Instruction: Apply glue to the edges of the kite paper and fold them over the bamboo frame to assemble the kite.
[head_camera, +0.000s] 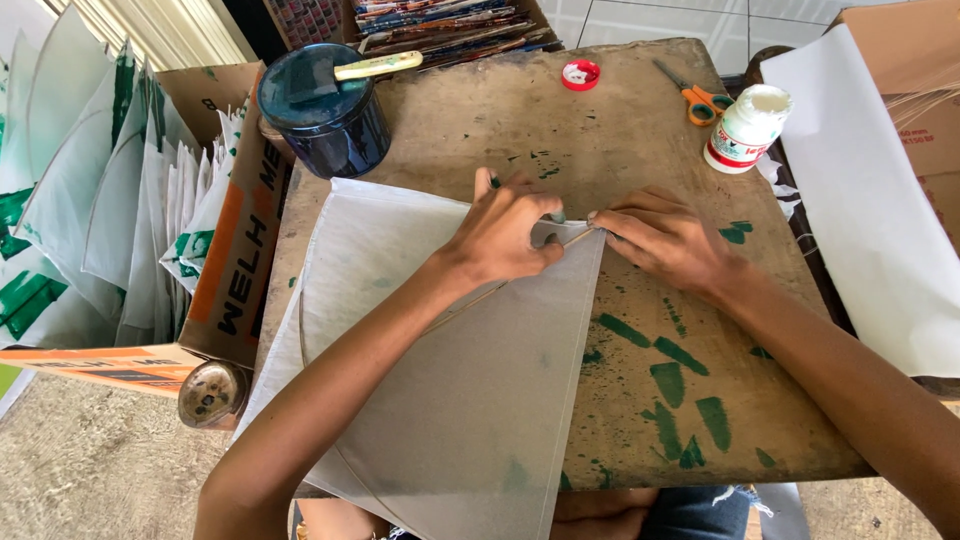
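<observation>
A white, thin sheet of paper (450, 390) with a thin stick (470, 302) running across it lies on a worn wooden board (640, 130). My left hand (505, 235) presses down on the sheet's upper corner, fingers curled over the stick's end. My right hand (665, 240) rests flat beside it on the board, fingertips touching the same corner at the sheet's edge. Neither hand lifts anything off the board.
A dark blue tin (325, 105) with a brush on its lid stands at the back left. A white glue bottle (748, 128), orange-handled scissors (700, 98) and a red cap (580, 74) lie at the back. A cardboard box (235, 250) of paper sheets stands left; a large white sheet (870, 200) lies right.
</observation>
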